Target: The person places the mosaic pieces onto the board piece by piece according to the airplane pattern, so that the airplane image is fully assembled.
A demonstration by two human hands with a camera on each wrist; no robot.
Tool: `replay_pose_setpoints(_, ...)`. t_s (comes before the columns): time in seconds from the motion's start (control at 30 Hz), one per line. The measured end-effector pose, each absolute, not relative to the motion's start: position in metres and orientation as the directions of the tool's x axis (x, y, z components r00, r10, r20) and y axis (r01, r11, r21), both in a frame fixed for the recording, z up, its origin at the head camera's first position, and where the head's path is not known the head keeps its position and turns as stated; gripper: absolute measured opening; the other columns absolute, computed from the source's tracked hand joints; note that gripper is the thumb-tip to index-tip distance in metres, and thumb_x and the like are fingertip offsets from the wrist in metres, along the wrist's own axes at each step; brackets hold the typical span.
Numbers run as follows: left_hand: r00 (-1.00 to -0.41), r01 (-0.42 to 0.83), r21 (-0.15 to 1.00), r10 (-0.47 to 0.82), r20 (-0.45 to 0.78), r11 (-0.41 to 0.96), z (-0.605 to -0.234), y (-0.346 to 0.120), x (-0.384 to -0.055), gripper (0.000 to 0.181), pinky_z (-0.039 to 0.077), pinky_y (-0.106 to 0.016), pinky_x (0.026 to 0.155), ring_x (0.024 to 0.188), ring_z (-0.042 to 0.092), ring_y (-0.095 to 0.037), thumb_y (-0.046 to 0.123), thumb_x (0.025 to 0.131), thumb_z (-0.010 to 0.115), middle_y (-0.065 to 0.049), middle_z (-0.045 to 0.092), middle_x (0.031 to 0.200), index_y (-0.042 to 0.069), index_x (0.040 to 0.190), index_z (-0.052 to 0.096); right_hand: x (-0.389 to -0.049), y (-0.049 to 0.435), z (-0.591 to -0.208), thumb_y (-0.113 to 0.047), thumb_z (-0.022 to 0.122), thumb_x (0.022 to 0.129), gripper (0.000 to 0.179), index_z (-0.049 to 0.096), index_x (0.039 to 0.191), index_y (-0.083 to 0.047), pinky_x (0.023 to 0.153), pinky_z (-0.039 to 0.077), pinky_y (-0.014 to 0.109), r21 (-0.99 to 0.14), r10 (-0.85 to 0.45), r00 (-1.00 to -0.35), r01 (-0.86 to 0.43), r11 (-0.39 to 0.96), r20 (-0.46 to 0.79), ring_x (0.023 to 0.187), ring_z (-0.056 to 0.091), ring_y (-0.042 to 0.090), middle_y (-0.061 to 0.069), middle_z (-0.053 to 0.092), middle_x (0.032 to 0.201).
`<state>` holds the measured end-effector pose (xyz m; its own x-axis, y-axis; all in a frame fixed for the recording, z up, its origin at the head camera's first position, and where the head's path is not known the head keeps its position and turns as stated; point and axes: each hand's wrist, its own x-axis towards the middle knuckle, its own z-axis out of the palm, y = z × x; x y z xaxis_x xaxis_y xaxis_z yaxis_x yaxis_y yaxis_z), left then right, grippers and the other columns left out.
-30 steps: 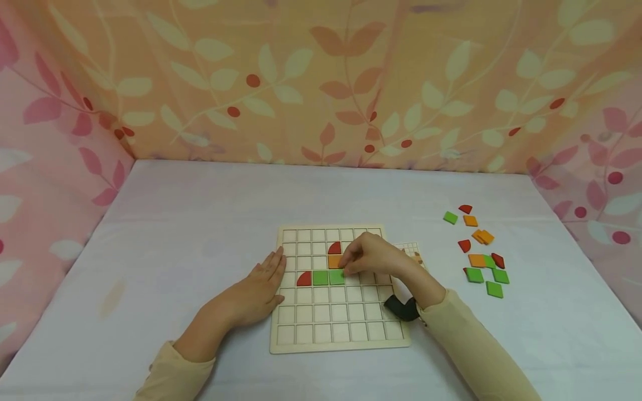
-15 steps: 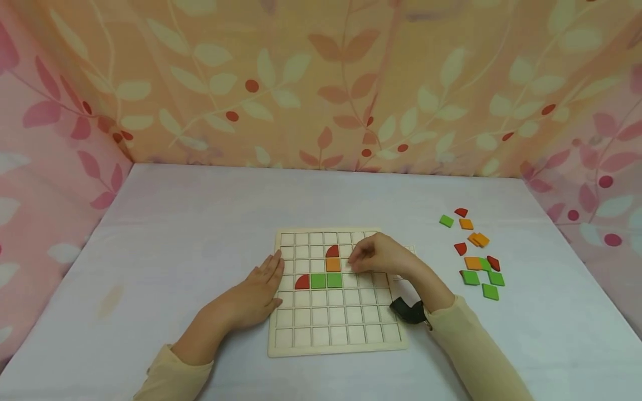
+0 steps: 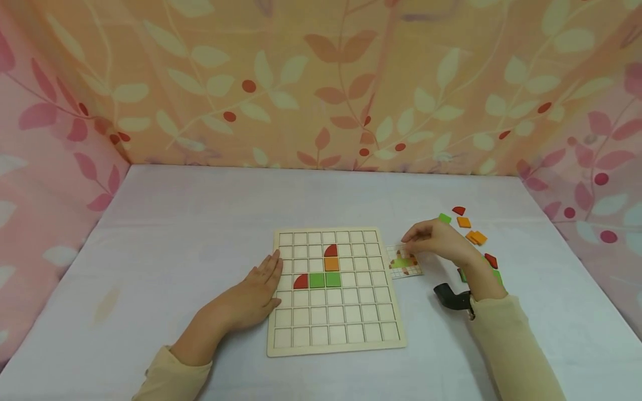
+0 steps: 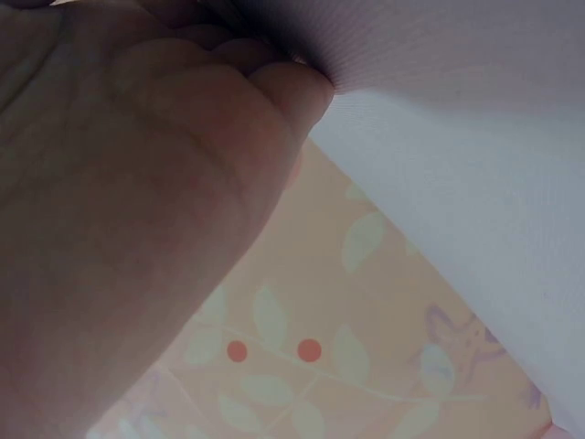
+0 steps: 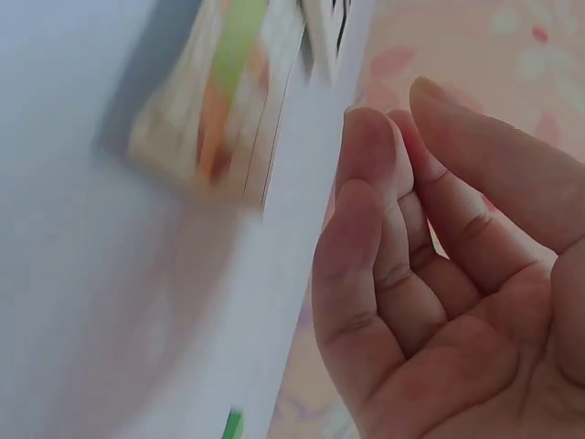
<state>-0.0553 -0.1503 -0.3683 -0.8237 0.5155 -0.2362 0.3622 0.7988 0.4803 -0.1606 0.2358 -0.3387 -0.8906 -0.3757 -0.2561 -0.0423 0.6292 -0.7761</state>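
My left hand (image 3: 246, 298) rests with straight fingers at the left edge of a wooden grid board (image 3: 337, 337); in the left wrist view the hand (image 4: 155, 183) fills the upper left. Lying in the grid cells are a red quarter-circle tile (image 3: 301, 282), two green square tiles (image 3: 325, 279), an orange square tile (image 3: 331, 264) and another red quarter-circle tile (image 3: 331, 250). My right hand (image 3: 443, 243) is over a printed pattern card (image 3: 403, 265) beside the board. The right wrist view shows that hand (image 5: 430, 274) with loosely bent fingers, thumb apart, holding nothing.
Loose tiles lie to the right on the white table (image 3: 200, 211): orange squares (image 3: 476, 238), red quarter circles (image 3: 458, 210) and green squares (image 3: 444, 218), partly hidden by the right hand and arm. A black wrist-camera mount (image 3: 451, 297) sticks out from the right wrist. Patterned curtains surround the table.
My right hand has left the green tile in the grid and moved right, off the board and toward the loose tiles. The card shows again. My left hand has stayed put.
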Motion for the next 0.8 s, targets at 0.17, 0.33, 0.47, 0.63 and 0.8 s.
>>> replay_pose_setpoints(0.17,-0.824,0.354,0.487,0.513,-0.24,0.798,-0.37,-0.151,-0.056,0.069,0.013,-0.05,0.113,0.142,0.001,-0.035,0.017,0.097,0.05,-0.021,-0.003,0.155,-0.011,0.146,0.012,-0.168,0.258,-0.334,-0.013,0.07,0.085,0.026,0.066,0.102,0.006,0.077,0.053,0.034,-0.755,-0.331,-0.91,-0.029,0.655,-0.252,0.084,0.065,0.023,0.011,0.068,0.093)
replay_pose_setpoints(0.33,-0.821,0.353,0.495,0.517,-0.244,0.794,-0.371,-0.15,-0.056,0.069,0.012,-0.049,0.113,0.143,0.001,-0.034,0.018,0.097,0.051,-0.02,-0.003,0.156,-0.01,0.146,0.012,-0.177,0.279,-0.331,-0.016,0.069,0.086,0.03,0.065,0.105,0.007,0.075,0.054,0.034,-0.717,-0.286,-0.924,-0.019,0.697,-0.253,0.084,0.064,0.027,0.01,0.068,0.093)
replay_pose_setpoints(0.47,-0.817,0.357,0.488,0.519,-0.251,0.797,-0.372,-0.146,-0.056,0.069,0.013,-0.048,0.113,0.143,0.001,-0.033,0.019,0.097,0.05,-0.019,-0.003,0.156,-0.009,0.147,0.012,-0.18,0.303,-0.333,-0.022,0.068,0.088,0.036,0.063,0.109,0.007,0.07,0.052,0.031,-0.702,-0.21,-0.937,0.05,0.711,-0.279,0.083,0.065,0.023,0.007,0.067,0.095)
replay_pose_setpoints(0.63,-0.815,0.358,0.485,0.52,-0.255,0.798,-0.369,-0.147,-0.055,0.069,0.013,-0.048,0.113,0.143,0.002,-0.034,0.019,0.097,0.05,-0.02,-0.002,0.156,-0.009,0.147,0.012,-0.185,0.321,-0.34,-0.024,0.065,0.09,0.039,0.061,0.112,0.009,0.072,0.047,0.027,-0.693,-0.141,-0.947,0.105,0.713,-0.288,0.081,0.062,0.016,0.004,0.067,0.095)
replay_pose_setpoints(0.8,-0.818,0.356,0.492,0.519,-0.247,0.794,-0.367,-0.15,-0.054,0.068,0.013,-0.049,0.113,0.142,0.001,-0.035,0.017,0.098,0.049,-0.021,-0.003,0.155,-0.01,0.146,0.011,-0.196,0.324,-0.342,-0.024,0.066,0.09,0.04,0.061,0.114,0.007,0.079,0.041,0.03,-0.663,-0.08,-0.955,0.137,0.736,-0.286,0.088,0.054,0.019,0.0,0.067,0.094)
